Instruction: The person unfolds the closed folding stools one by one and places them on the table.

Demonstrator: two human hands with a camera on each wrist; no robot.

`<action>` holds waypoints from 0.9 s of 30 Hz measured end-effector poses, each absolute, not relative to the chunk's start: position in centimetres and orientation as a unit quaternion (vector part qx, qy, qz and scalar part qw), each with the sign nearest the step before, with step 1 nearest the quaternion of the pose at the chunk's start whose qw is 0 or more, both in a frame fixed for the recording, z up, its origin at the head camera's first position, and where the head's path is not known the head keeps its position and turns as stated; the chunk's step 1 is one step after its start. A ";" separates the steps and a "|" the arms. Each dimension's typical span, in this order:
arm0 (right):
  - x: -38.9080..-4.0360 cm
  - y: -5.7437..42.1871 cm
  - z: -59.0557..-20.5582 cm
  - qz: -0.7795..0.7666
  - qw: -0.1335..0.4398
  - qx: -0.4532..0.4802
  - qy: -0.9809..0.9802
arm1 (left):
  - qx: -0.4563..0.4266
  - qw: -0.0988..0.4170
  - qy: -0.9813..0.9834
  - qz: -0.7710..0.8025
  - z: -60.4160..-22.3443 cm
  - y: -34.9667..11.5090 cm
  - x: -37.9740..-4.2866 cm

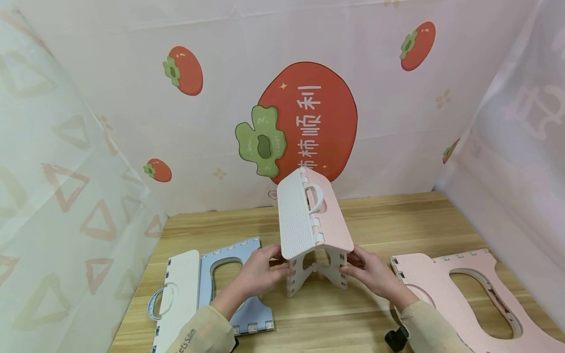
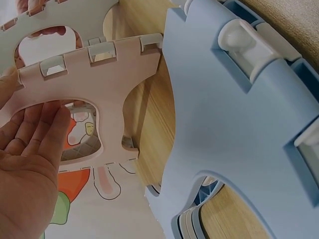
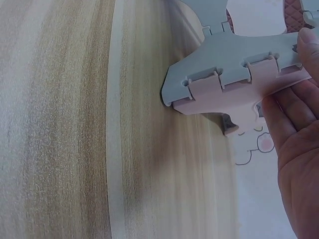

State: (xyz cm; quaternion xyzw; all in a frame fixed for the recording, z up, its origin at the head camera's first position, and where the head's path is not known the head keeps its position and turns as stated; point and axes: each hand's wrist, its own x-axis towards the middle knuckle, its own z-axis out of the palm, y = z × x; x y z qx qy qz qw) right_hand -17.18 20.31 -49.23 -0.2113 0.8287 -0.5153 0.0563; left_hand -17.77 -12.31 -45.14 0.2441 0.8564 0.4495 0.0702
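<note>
1. Stool [image 1: 293, 215], white and pink and half-folded, stands near the middle of the bench [image 1: 335, 323], between its left and right edges, its top peaked like a roof.
2. It looks like moulded plastic: probably light and stiff, giving only at the hinges [image 1: 319, 238] along the ridge and legs.
3. The ribbed top should offer decent friction; the smoother legs [image 1: 296, 284] may be slicker (and the hinge gaps could well nip skin).
4. Good holds would be the leg edges and the cutouts; the loop handle [image 1: 321, 198] suits carrying, though lifting by it would likely let the panels fold.
5. Left hand [image 1: 260, 272] grips the left leg panel, thumb at its edge, fingers at the cutout.
6. Right hand [image 1: 372, 272] grips the right leg panel, thumb on one side, fingers on the other.
7. Farther out, a blue-and-white stool [image 1: 185, 274] lies opened flat toward the bench's left edge, and a pink stool [image 1: 454, 314] toward its near right corner.
8. Behind the far edge hangs persimmon-printed cloth [image 1: 212, 122].
</note>
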 end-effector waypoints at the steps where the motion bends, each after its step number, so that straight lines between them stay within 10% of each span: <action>1: -17.2 20.3 -49.2 -0.515 0.056 -0.212 0.829 | 0.244 0.071 0.856 0.449 -45.1 -12.3 -17.8; 27: -17.2 20.6 -49.5 -0.517 0.046 -0.213 0.828 | 0.245 0.069 0.854 0.454 -45.0 -12.5 -17.7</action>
